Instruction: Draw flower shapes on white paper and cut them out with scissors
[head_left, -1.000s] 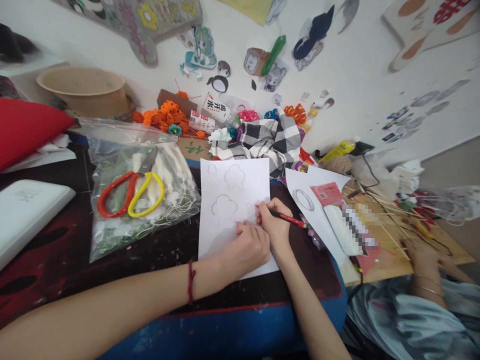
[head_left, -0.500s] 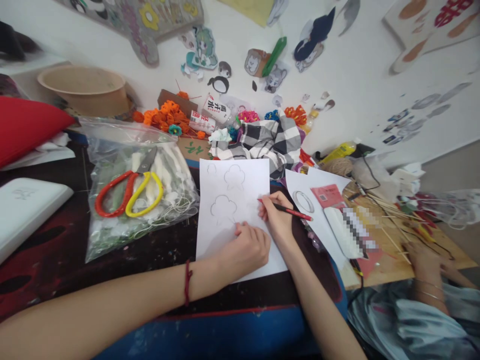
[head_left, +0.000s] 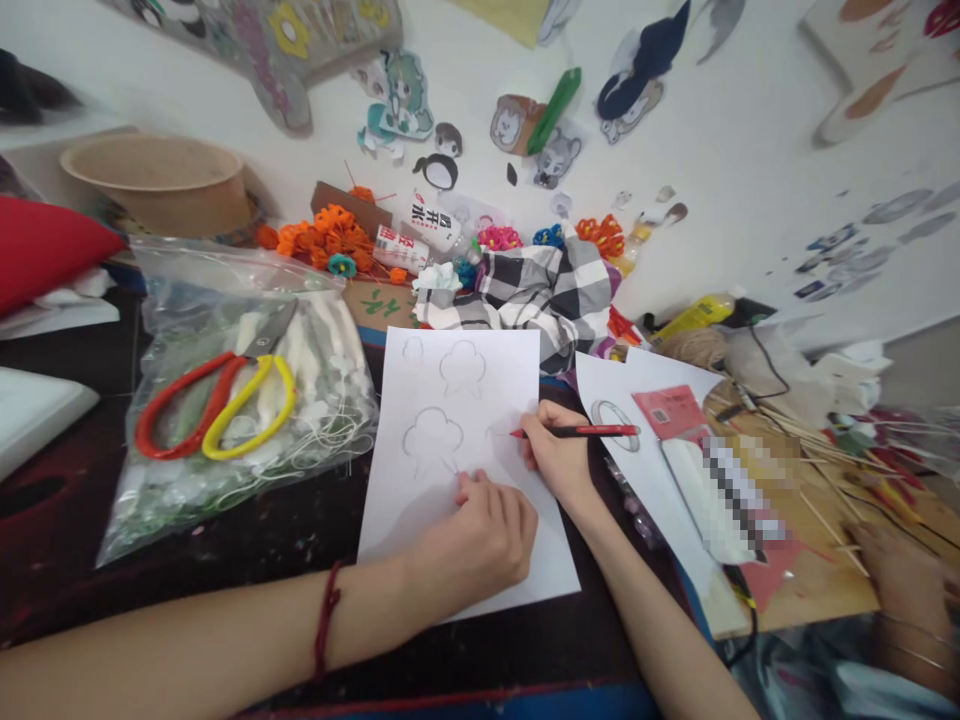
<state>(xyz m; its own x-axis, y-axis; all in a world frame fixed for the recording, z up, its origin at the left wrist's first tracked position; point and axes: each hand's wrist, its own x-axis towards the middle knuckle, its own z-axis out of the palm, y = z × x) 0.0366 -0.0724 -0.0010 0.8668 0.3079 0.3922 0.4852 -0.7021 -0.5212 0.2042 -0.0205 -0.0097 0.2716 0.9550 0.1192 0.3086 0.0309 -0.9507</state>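
Right hand (head_left: 559,458) grips red-black pencil (head_left: 604,431); left hand (head_left: 480,528) curls on paper (head_left: 511,360) (perhaps 4 outlines (head_left: 433,409)).

Left hand (head_left: 487,530) on a sketched white sheet (head_left: 401,505), red-and-black pencil (head_left: 600,431) in right hand (head_left: 561,462).

It looks like a craft workroom, given the scissors (head_left: 262,343), orange flowers (head_left: 321,240), twine (head_left: 694,346), sheet of sketches (head_left: 484,400) and pictures (head_left: 556,158) on the wall (head_left: 469,65).
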